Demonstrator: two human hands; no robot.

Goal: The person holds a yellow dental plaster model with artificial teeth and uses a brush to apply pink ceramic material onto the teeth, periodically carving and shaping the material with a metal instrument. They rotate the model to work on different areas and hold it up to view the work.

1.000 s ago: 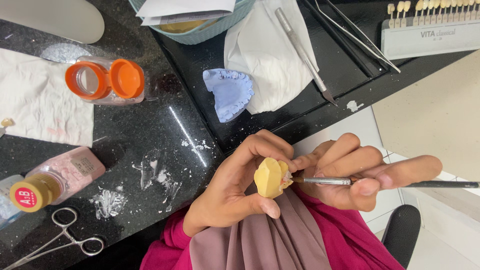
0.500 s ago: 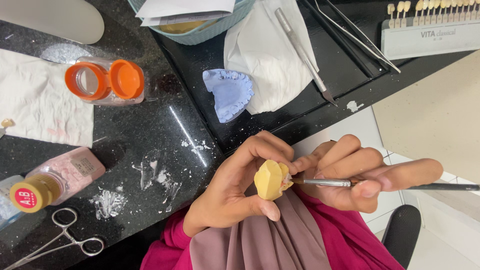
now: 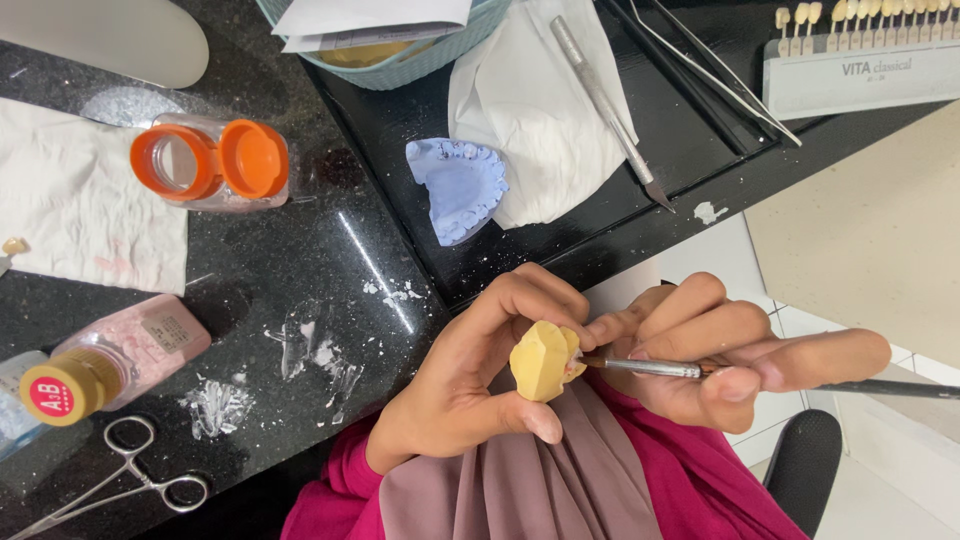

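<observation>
I see my left hand (image 3: 470, 385) with fingers clamped round the yellow tooth die (image 3: 541, 359), steadying it for the fine brush (image 3: 650, 368) pinched in my right hand (image 3: 725, 355), while beyond the fingertips a blue dental cast (image 3: 459, 187) lies on the worktop (image 3: 330, 250).

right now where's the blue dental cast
In the head view, the blue dental cast lies on the black tray, upper centre, touching the white tissue on its right and just above the left hand.
</observation>
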